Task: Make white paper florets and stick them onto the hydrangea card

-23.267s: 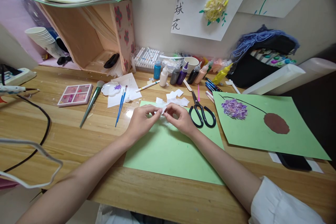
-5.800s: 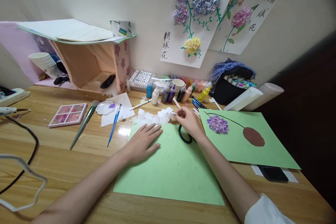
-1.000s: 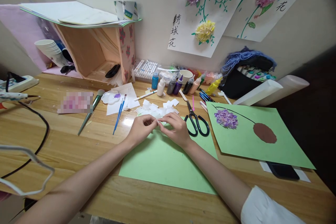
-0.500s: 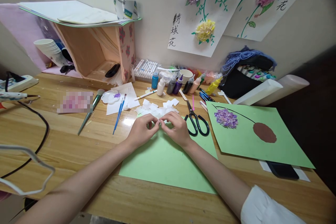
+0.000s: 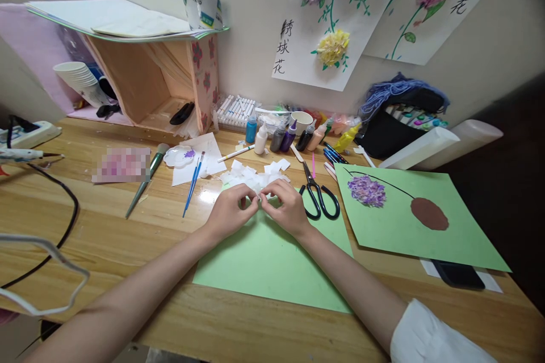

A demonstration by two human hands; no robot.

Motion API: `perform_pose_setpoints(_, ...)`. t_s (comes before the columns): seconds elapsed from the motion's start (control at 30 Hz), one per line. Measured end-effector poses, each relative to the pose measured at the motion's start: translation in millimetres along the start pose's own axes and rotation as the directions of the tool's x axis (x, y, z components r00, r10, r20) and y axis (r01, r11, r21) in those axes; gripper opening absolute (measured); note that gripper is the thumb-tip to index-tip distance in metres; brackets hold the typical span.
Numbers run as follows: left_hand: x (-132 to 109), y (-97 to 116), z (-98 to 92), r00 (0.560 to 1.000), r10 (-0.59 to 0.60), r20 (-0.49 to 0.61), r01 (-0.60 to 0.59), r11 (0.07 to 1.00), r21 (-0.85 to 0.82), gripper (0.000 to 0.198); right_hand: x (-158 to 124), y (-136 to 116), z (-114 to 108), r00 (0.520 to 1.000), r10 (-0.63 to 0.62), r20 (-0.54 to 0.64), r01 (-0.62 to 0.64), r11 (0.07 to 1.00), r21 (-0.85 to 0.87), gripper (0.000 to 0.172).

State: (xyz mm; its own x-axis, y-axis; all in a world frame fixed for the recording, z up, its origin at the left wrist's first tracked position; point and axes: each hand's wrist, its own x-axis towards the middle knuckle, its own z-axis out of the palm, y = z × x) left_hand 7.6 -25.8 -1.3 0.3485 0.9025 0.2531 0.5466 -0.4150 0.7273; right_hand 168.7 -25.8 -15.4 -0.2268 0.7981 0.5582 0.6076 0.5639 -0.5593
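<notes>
Over the top part of a green sheet of paper (image 5: 272, 272), my left hand (image 5: 229, 212) and my right hand (image 5: 286, 210) meet fingertip to fingertip. Both are closed in a pinch on a tiny piece of white paper (image 5: 259, 197), mostly hidden by the fingers. Just behind them lies a loose heap of white paper pieces (image 5: 244, 174). Black-handled scissors (image 5: 314, 193) rest to the right of my right hand, partly on the green sheet. Further right is a second green sheet (image 5: 395, 238) bearing a purple paper flower (image 5: 367, 190) and a brown oval (image 5: 429, 214).
Two blue brushes (image 5: 194, 184) and a large brush (image 5: 147, 184) lie to the left. Paint bottles (image 5: 289, 137) line the back. A glue gun (image 5: 25, 155) with a black cable sits far left. A phone (image 5: 457, 275) is partly under the right sheet.
The hands stay in almost the same place, with only a very slight shift of the fingertips around the white piece. Nothing else has visibly moved.
</notes>
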Motion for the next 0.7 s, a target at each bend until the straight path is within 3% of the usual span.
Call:
perform_pose_setpoints(0.5, 1.3, -1.1, -2.6, 0.999, -0.049, -0.019, 0.049, 0.999, -0.002, 0.012, 2.4, 9.2, 0.3, 0.969, 0.220, -0.112, -0.214, 0.974, 0.069, 0.010)
perform_pose_setpoints(0.7, 2.3, -2.1, -5.0, 0.996, -0.076, -0.048, 0.075, 0.997, -0.026, 0.013, 3.7, 12.9, 0.6, 0.945, 0.311, -0.105, -0.308, 0.950, 0.042, 0.009)
